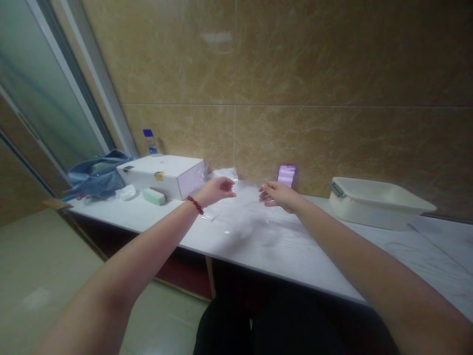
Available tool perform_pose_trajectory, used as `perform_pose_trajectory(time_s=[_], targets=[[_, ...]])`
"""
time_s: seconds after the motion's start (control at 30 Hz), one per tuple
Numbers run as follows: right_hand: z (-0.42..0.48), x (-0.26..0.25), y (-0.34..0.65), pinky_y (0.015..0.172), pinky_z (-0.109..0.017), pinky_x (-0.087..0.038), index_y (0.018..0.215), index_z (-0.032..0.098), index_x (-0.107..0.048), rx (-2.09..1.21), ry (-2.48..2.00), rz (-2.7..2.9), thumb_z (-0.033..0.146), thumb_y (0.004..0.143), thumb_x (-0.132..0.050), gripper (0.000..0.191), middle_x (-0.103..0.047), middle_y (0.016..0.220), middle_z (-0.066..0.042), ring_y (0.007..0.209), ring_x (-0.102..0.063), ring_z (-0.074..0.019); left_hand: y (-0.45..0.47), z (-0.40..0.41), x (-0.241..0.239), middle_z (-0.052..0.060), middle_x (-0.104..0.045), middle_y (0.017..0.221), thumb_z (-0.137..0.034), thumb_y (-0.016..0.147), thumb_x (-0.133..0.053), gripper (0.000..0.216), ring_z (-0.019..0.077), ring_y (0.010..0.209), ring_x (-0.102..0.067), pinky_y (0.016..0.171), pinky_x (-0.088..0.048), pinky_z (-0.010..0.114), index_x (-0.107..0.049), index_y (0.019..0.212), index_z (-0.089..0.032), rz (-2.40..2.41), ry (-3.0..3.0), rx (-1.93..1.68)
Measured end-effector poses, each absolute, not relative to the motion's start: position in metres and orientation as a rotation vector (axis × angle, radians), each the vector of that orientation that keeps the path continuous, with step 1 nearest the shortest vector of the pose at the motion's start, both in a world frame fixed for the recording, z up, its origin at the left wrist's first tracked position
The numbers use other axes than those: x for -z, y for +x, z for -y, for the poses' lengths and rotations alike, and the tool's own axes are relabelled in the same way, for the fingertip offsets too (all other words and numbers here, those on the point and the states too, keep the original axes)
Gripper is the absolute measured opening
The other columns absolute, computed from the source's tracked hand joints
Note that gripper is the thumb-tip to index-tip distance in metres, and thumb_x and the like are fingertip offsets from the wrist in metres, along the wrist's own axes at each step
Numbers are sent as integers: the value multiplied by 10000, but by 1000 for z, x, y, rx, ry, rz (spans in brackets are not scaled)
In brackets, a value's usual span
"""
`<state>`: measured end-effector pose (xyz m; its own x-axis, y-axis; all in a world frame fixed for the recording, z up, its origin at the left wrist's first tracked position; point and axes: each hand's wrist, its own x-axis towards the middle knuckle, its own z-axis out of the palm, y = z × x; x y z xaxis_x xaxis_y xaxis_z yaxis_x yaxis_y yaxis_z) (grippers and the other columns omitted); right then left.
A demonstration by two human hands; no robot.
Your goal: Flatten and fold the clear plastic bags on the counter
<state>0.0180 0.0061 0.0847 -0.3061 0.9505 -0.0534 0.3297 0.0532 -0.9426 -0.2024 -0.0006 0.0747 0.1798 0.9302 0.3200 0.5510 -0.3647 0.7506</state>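
My left hand [219, 190], with a red bead bracelet [195, 204] at the wrist, hovers over the white counter. Its fingers are loosely curved, the thumb apart from them, and nothing shows in its grasp. Facing it from the other side, my right hand [278, 194] has bent, parted fingers and also appears to hold nothing. A pale, see-through patch like clear plastic [247, 191] lies between the hands; its outline is too blurred to make out. Behind my left hand is a crumpled white plastic bag [226, 173]. A purple item with a pale front [287, 176] leans against the wall behind my right hand.
A white box [160, 173] stands at left, with a blue-capped bottle [150, 142] behind it. In front are a green-and-white sponge [154, 196] and a crumpled white tissue [126, 193]. A blue bag [96, 175] lies far left, a cream basin [377, 202] right. Tiled wall [295, 74] behind.
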Motion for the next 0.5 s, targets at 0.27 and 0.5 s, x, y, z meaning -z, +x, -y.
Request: perform_pose_trajectory(time_s=[0.27,0.5], targets=[[-14,-88,11,630,-358,-462,790,185,-441,-1414,-1226,1675,323,821,-325,183,-551,773,-37,723,-545,-132,-196,1,-60,71,-517,915,-304,604,-633,372,153,795,-543,594,-492,295,-471,907,-160,-1181,1520,-1255],[-20,-95,9,630,-347,-485,739,174,-411,-1486,-1117,1580,239,830,-326,141,-519,698,-12,647,-552,-107,-205,0,-47,25,-546,753,-194,578,-659,522,112,682,-540,551,-461,230,-404,1033,-175,-1231,1487,-1100]])
